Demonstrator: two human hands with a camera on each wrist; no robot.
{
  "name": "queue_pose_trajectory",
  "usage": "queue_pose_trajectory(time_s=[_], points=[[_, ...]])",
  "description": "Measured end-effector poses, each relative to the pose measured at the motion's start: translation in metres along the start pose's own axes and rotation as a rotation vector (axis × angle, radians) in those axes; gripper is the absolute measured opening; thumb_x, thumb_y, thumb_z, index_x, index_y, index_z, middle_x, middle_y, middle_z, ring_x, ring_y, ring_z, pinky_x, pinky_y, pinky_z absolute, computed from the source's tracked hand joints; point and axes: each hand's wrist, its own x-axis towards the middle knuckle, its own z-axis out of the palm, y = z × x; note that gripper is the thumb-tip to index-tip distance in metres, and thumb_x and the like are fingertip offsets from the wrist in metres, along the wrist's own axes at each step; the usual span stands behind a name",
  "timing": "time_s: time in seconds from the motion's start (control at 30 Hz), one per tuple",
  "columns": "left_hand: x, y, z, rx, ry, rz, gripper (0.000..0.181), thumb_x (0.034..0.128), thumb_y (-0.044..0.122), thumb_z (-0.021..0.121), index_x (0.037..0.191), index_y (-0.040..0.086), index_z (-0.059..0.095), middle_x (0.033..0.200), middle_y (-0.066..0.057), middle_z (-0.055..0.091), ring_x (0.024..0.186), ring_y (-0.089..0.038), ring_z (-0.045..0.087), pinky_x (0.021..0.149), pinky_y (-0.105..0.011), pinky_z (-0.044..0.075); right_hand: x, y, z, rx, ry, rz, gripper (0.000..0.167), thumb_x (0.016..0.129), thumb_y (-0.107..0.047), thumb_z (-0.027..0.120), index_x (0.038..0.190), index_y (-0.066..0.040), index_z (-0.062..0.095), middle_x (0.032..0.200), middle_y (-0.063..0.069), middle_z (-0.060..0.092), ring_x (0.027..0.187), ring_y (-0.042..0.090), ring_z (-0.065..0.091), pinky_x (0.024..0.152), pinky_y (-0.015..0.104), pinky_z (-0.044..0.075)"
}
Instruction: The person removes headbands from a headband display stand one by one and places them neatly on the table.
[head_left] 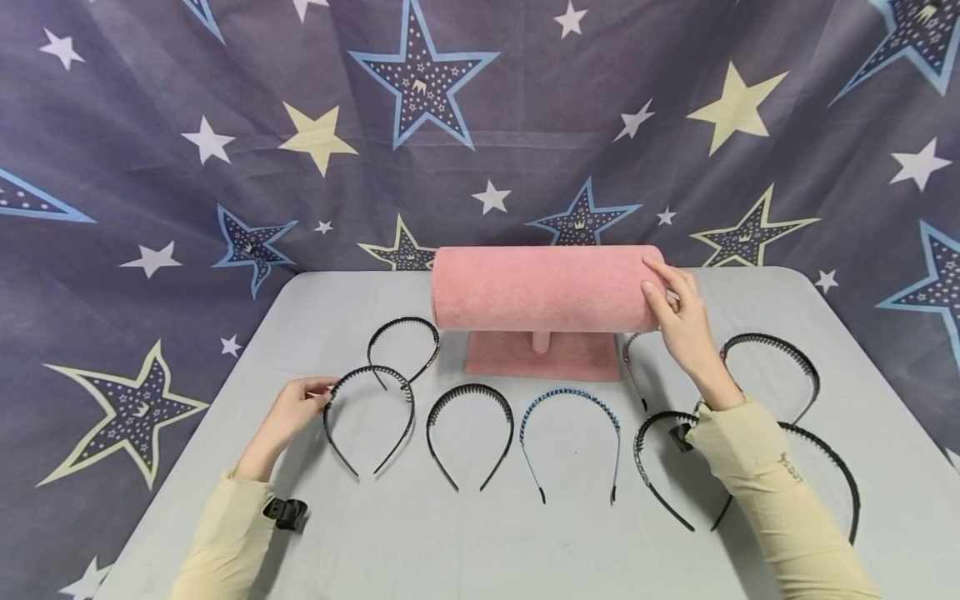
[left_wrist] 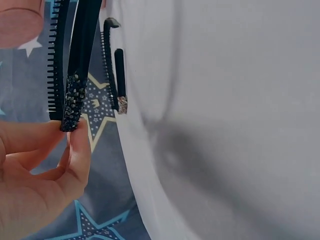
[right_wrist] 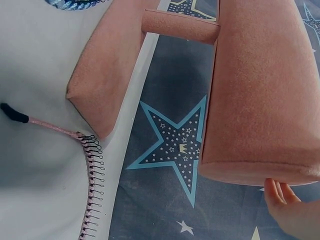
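My left hand [head_left: 287, 417] pinches a black toothed headband [head_left: 372, 367] between thumb and fingers, raised off the table. In the left wrist view, dark beads [left_wrist: 75, 100] cover the band near the fingertips. My right hand [head_left: 686, 325] touches the right end of a pink padded roll [head_left: 543, 287], with the thumb on its front and a finger near the top. This roll stands on a post over a pink base [head_left: 540, 362]. In the right wrist view, fingertips rest against the round end face; the other fingers are partly hidden.
Several headbands lie on the white table [head_left: 480, 542]: a black one [head_left: 405, 319] behind the held one, a black toothed one [head_left: 470, 388], a blue one [head_left: 570, 392], a pink one [right_wrist: 95, 175] and black ones at right [head_left: 772, 337]. A star-patterned cloth [head_left: 247, 100] hangs behind.
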Motion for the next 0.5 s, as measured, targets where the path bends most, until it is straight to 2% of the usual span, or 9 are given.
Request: queue_pose_trajectory(time_s=[0.27, 0.5], points=[[-0.002, -0.013, 0.0, -0.025, -0.034, -0.029, 0.031, 0.0823, -0.008, 0.046, 0.11, -0.019, 0.05, 0.085, -0.022, 0.058, 0.066, -0.01, 0.053, 0.058, -0.018, 0.049, 0.0, 0.0, 0.001, 0.003, 0.012, -0.016, 0.036, 0.091, -0.006, 0.044, 0.126, 0.004, 0.044, 0.117, 0.019, 0.037, 0.101, 0.001, 0.039, 0.08, 0.007, 0.037], [-0.004, -0.015, 0.002, -0.041, -0.061, -0.039, 0.031, 0.0818, -0.008, 0.046, 0.11, -0.02, 0.049, 0.085, -0.025, 0.058, 0.064, -0.011, 0.053, 0.058, -0.022, 0.05, 0.0, -0.001, 0.0, -0.005, 0.014, -0.013, 0.036, 0.091, -0.007, 0.045, 0.126, 0.003, 0.044, 0.117, 0.019, 0.038, 0.102, 0.002, 0.039, 0.08, 0.008, 0.037]])
